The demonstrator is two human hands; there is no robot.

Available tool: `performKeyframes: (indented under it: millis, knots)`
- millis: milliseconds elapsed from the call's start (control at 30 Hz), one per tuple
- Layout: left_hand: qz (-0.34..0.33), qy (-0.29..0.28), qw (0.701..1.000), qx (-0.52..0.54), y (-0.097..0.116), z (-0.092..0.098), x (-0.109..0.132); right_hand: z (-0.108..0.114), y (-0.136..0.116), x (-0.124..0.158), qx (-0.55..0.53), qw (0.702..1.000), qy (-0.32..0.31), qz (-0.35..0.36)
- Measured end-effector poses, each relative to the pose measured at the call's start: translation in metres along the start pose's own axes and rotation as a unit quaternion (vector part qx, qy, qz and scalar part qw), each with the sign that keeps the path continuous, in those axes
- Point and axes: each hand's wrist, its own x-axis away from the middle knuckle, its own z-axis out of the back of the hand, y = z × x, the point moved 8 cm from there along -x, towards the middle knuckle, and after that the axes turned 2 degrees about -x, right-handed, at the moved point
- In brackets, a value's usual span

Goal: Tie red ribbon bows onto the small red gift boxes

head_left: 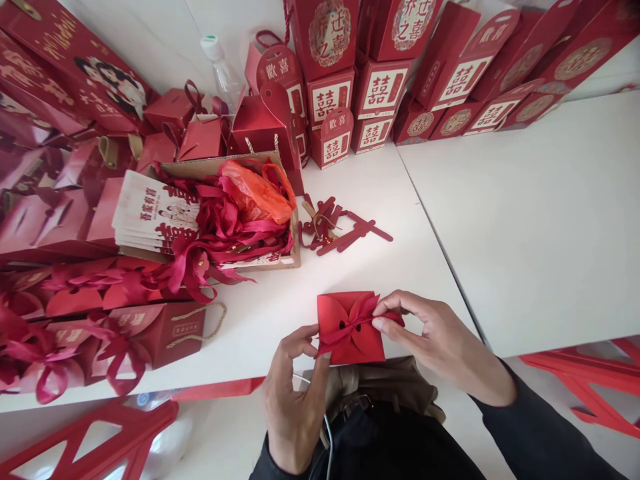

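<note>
A small red gift box [350, 327] with petal-shaped closing flaps sits at the near edge of the white table [380, 193]. A red ribbon [356, 320] runs across its top. My left hand [295, 393] pinches the ribbon's left end at the box's lower left corner. My right hand [440, 343] pinches the ribbon's right end at the box's upper right side. Both hands have fingers closed on the ribbon.
A cardboard box [235, 213] holds red ribbons, an orange bag and printed cards. Loose red paper strips [345, 230] lie behind the gift box. Finished red boxes [95, 327] pile at the left; red gift boxes [380, 87] and a plastic bottle [220, 63] stand at the back.
</note>
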Motion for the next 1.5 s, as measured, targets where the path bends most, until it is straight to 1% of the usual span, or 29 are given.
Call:
performKeyframes:
  millis: [133,367,600,700,767,833,933,1000,1067,1167,1367,1500]
  knots:
    - [0.012,-0.003,1.0,-0.011,0.0,0.0,0.001,0.002,0.004,-0.001,-0.011,1.0,0.02,0.0]
    - [0.033,0.003,0.999,-0.005,0.001,0.001,0.0,-0.002,0.01,-0.002,-0.02,1.0,0.005,-0.016]
    - [0.056,0.009,0.998,0.019,-0.008,-0.002,0.0,-0.004,0.01,-0.002,-0.029,0.999,0.006,-0.017]
    - [0.062,0.001,0.998,0.025,-0.009,-0.002,0.0,-0.004,0.008,-0.001,-0.025,1.0,0.006,-0.015]
    - [0.044,-0.009,0.998,0.032,-0.002,-0.003,-0.001,-0.004,0.006,-0.001,-0.017,1.0,0.001,-0.015]
    - [0.008,-0.022,0.999,0.032,0.011,-0.006,-0.004,-0.005,0.004,0.0,-0.01,1.0,-0.008,-0.015]
    - [-0.064,-0.039,0.997,-0.001,0.037,-0.017,-0.011,-0.006,0.001,-0.001,-0.005,1.0,-0.013,-0.015]
    - [-0.088,-0.038,0.995,-0.031,0.047,-0.025,-0.017,-0.007,-0.001,-0.002,-0.004,1.0,-0.008,-0.007]
    - [-0.091,-0.02,0.994,-0.056,0.049,-0.031,-0.023,-0.008,-0.002,-0.002,-0.003,1.0,-0.007,-0.002]
    - [-0.093,-0.005,0.993,-0.076,0.046,-0.034,-0.028,-0.011,-0.001,-0.001,0.002,1.0,-0.011,0.002]
    - [-0.092,-0.009,0.993,-0.069,0.041,-0.032,-0.025,-0.013,-0.003,-0.001,0.006,0.999,0.001,0.032]
    - [-0.093,-0.006,0.993,-0.067,0.041,-0.032,-0.024,-0.012,-0.004,-0.002,0.01,1.0,0.002,0.029]
